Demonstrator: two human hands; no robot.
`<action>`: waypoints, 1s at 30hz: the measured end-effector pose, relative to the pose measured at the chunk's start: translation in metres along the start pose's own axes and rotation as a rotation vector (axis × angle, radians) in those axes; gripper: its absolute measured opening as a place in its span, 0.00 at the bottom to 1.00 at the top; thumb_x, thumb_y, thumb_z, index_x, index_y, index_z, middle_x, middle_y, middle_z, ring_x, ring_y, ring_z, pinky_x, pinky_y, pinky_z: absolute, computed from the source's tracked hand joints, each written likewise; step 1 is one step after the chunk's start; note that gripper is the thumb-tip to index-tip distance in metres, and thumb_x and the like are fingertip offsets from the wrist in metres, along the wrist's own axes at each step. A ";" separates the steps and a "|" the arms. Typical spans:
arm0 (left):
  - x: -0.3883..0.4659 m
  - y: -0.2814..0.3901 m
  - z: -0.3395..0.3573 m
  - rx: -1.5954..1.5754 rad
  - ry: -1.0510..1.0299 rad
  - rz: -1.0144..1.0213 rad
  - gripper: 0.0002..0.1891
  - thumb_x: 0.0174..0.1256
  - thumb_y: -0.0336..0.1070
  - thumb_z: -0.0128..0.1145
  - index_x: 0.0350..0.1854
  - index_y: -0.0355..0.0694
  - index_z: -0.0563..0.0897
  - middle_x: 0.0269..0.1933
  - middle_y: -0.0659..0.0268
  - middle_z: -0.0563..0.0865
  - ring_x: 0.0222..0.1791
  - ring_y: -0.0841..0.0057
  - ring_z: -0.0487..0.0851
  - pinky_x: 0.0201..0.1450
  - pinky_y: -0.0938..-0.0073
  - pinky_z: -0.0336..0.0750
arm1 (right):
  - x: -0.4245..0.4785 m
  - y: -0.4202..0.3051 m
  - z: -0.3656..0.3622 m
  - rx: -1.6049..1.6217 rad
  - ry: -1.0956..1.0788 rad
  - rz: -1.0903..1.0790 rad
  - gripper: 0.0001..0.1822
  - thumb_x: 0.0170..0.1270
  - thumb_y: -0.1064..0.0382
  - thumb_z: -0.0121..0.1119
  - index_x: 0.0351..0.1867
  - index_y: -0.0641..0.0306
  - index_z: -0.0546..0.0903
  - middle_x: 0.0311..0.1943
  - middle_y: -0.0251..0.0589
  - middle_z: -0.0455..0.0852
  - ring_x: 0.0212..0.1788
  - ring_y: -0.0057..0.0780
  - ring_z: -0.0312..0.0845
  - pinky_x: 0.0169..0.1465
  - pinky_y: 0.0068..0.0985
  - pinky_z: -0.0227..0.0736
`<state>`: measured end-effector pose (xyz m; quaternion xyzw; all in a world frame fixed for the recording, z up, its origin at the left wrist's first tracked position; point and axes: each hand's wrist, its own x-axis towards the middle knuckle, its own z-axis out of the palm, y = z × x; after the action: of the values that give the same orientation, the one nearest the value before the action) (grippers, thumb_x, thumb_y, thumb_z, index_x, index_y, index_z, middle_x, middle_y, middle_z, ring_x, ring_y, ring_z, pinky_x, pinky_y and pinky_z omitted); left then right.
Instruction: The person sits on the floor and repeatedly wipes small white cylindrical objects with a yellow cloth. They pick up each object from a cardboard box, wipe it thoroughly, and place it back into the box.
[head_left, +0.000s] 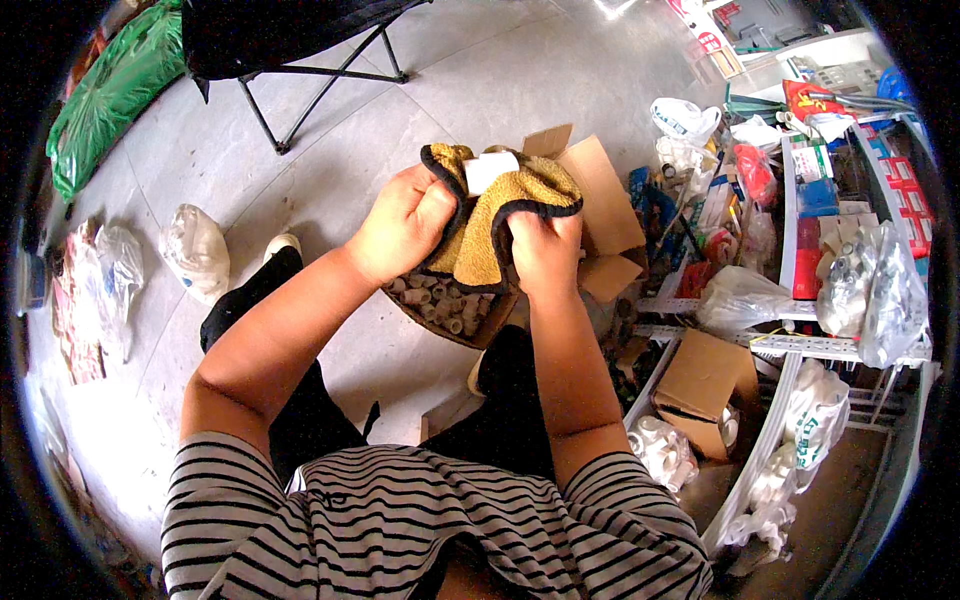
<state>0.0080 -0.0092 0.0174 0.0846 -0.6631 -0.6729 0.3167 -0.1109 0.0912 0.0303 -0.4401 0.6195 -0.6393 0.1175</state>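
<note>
A yellow-brown cloth (480, 240) with black edging is held up in front of me between both hands. My left hand (405, 221) is closed in a fist on its left side. On the right, my right hand (545, 247) grips the other side, its fingers partly hidden under a fold. A white cylindrical fitting (491, 172), probably plastic, lies in the cloth near its top, between the hands. Below the cloth stands an open cardboard box (495, 322) with many small pale pipe fittings (448, 307) in it.
Open cardboard flaps (604, 195) rise behind my right hand. White metal shelving (810, 346) with bags and boxes stands at the right. A folding chair (330, 73) with black legs is at the top. A plastic bag (195, 251) and a green-wrapped bundle (112, 105) are on the left.
</note>
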 end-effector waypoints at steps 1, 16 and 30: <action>0.000 0.000 -0.002 0.021 -0.021 -0.012 0.15 0.65 0.38 0.39 0.42 0.32 0.74 0.38 0.65 0.79 0.40 0.80 0.75 0.45 0.76 0.70 | 0.001 -0.002 -0.001 0.002 -0.017 0.038 0.12 0.45 0.75 0.56 0.35 0.68 0.78 0.34 0.40 0.81 0.38 0.29 0.77 0.44 0.25 0.69; 0.003 0.005 -0.006 -0.278 -0.220 -0.195 0.19 0.67 0.44 0.41 0.52 0.33 0.70 0.46 0.66 0.77 0.46 0.79 0.73 0.52 0.76 0.67 | 0.001 -0.003 -0.018 0.008 -0.113 0.042 0.16 0.41 0.70 0.67 0.35 0.67 0.77 0.33 0.39 0.82 0.36 0.28 0.78 0.42 0.25 0.70; 0.008 0.009 -0.011 -0.338 -0.178 -0.379 0.22 0.65 0.47 0.37 0.47 0.33 0.73 0.44 0.63 0.79 0.42 0.76 0.77 0.48 0.75 0.70 | -0.001 -0.005 -0.018 0.249 -0.109 0.123 0.17 0.42 0.68 0.67 0.36 0.66 0.77 0.33 0.38 0.82 0.37 0.28 0.77 0.42 0.24 0.71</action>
<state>0.0107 -0.0221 0.0269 0.0933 -0.5388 -0.8263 0.1351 -0.1212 0.1049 0.0367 -0.4174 0.5540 -0.6778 0.2438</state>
